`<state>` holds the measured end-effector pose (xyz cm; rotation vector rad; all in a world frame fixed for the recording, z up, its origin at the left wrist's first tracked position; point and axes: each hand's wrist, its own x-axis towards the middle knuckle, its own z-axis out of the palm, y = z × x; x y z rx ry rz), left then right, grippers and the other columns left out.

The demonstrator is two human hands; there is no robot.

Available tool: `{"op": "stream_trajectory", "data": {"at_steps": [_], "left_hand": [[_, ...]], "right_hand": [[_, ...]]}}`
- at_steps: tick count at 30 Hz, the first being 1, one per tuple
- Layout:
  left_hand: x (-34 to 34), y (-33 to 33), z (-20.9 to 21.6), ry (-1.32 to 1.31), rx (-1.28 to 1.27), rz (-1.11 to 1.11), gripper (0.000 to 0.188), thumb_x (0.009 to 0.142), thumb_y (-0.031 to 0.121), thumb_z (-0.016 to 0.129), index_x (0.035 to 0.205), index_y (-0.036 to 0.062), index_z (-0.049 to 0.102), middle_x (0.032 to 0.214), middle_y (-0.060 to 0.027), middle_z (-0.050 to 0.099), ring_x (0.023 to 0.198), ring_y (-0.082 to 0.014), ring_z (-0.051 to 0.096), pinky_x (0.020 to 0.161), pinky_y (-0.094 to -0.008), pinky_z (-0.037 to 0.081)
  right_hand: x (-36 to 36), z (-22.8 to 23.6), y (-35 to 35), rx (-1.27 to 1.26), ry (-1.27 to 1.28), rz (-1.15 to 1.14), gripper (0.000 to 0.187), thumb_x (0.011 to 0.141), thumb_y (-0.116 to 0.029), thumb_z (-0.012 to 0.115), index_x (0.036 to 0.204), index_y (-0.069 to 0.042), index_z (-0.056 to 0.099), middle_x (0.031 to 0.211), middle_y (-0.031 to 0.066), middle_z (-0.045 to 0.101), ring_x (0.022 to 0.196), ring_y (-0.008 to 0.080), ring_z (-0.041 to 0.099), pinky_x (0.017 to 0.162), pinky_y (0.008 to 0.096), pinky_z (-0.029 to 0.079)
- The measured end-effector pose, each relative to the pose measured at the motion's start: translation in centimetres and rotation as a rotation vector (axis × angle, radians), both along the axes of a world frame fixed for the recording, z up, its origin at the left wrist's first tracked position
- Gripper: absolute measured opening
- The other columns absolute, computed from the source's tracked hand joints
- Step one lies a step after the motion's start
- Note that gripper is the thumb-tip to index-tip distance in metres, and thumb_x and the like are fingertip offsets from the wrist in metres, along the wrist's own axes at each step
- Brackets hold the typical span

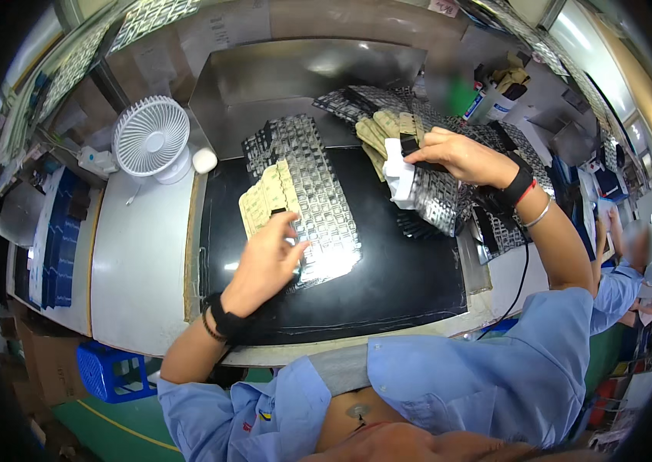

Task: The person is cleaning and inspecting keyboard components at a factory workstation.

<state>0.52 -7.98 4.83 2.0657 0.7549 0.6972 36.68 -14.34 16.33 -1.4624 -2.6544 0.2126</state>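
Light-blue shirt [472,369] nearest my view, with two bare hands above a black board [387,273] on the desk [141,254].
From my remote seat, I see a white fan [150,140] standing on the desk near a small rounded white thing [204,160]. The left hand [267,260] is half curled, thumb apart from the fingers, at the lower edge of a cream sheet [266,195]; I cannot tell whether it grips anything. That cream sheet lies over a silver-and-black patterned sheet [326,202], which rests on the board. Further right, the right hand [464,158] is narrow, its fingers pinched on the edge of a white piece [398,179], near cream strips [374,132] among a heap of patterned sheets [438,203]. Behind that hand I make out a white container [500,106], and at the far right, a co-worker's blue sleeve [618,296].
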Motion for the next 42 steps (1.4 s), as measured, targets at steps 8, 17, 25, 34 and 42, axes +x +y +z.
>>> {"op": "stream_trajectory", "data": {"at_steps": [8,17,25,34,42], "left_hand": [[18.2,2.3,1.4,-0.143,0.357,-0.105,0.063,0.075,0.027,0.078,0.120,-0.0097,0.054,0.108,-0.0286,0.061,0.104,-0.0395,0.060,0.091,-0.0413,0.048],[12.1,-5.5,1.5,0.021,0.124,-0.659,0.016,0.085,0.015,0.065,0.089,-0.0002,0.067,0.083,-0.0222,0.065,0.076,-0.0355,0.066,0.069,-0.0404,0.052],[1.8,-5.6,1.1,0.105,-0.289,-0.316,0.056,0.087,0.019,0.071,0.135,0.0017,0.047,0.112,-0.0184,0.061,0.095,-0.0193,0.063,0.078,-0.0325,0.053],[-4.4,0.1,-1.2,0.030,-0.669,0.115,0.059,0.092,0.014,0.065,0.139,-0.0067,0.036,0.116,-0.0097,0.052,0.098,-0.0148,0.059,0.089,-0.0280,0.050],[-3.5,0.9,-1.4,-0.013,-0.814,0.151,0.063,0.093,0.014,0.063,0.142,-0.0107,0.030,0.119,-0.0120,0.055,0.107,-0.0163,0.058,0.094,-0.0272,0.047]], "right_hand": [[2.9,4.0,1.2,0.021,0.181,-0.130,0.043,0.079,0.014,0.054,0.114,-0.006,0.067,0.093,0.0126,0.059,0.092,0.0292,0.057,0.083,0.0362,0.047],[3.4,11.4,2.4,0.271,-0.155,0.030,0.048,0.073,0.012,0.051,0.115,-0.006,0.065,0.095,0.0114,0.058,0.095,0.0307,0.053,0.086,0.0388,0.045],[1.0,1.2,-2.1,0.155,-0.399,0.299,0.031,0.083,-0.018,0.052,0.110,-0.018,0.069,0.097,-0.0020,0.060,0.094,0.0194,0.055,0.077,0.0315,0.048],[-4.3,4.4,-4.7,0.040,0.161,-0.030,0.032,0.079,-0.015,0.073,0.109,-0.006,0.069,0.092,0.0113,0.068,0.084,0.0281,0.067,0.073,0.0361,0.053],[-15.9,-13.3,1.3,-0.413,0.892,-0.295,0.032,0.092,-0.013,0.065,0.121,-0.001,0.059,0.078,0.0042,0.062,0.068,0.0094,0.062,0.063,0.0277,0.051]]}}
